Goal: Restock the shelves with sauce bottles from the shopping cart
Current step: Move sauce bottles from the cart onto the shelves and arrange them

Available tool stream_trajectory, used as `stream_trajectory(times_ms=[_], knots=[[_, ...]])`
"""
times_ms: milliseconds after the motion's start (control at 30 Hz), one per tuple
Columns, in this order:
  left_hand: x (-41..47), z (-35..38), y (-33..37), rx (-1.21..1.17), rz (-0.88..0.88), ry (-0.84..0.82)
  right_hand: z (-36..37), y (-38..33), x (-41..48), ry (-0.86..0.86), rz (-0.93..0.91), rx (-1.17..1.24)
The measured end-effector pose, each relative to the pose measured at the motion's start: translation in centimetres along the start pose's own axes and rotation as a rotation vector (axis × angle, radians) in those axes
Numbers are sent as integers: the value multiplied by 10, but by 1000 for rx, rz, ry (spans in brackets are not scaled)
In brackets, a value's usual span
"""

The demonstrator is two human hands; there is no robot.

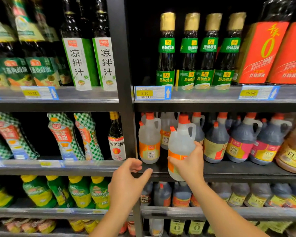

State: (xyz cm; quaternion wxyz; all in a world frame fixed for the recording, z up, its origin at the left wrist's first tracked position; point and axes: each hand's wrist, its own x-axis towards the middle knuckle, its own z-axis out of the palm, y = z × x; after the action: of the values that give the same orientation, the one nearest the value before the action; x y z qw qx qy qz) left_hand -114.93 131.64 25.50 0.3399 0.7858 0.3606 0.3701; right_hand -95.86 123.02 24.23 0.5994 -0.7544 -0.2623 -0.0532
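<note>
- Dark metal shelving (229, 171) fills the view, packed with sauce bottles; a black upright post (125, 82) splits it into two bays.
- In the right bay, at the middle shelf, the right hand (189, 165) grips a clear jug (181, 141), fingers wrapped round its lower body and thumb on the side.
- This jug is see-through plastic holding colourless liquid, with an orange cap (183, 118), a smaller orange-capped spout, a moulded handle and an orange-and-white label (173, 156).
- It tilts slightly, its base hanging before the shelf's front lip, just beside a matching jug (149, 144) and dark-filled jugs (215, 142).
- The left hand (128, 182) holds nothing, fingers loosely curled, near the post.
</note>
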Motion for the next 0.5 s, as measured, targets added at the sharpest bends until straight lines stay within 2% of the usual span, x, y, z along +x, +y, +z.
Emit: stream_trajectory(times_ms=[100,300,400,500], knots=[[5,-16,-10,11,-5,109,16,8,1,31,65,-13],[22,-17,-18,-85,7,-108,38,19,3,59,63,-32],[30,-10,-19,-121,8,-129,44,26,7,41,39,-55],[35,-5,-19,-135,38,-156,49,27,8,75,36,-246]])
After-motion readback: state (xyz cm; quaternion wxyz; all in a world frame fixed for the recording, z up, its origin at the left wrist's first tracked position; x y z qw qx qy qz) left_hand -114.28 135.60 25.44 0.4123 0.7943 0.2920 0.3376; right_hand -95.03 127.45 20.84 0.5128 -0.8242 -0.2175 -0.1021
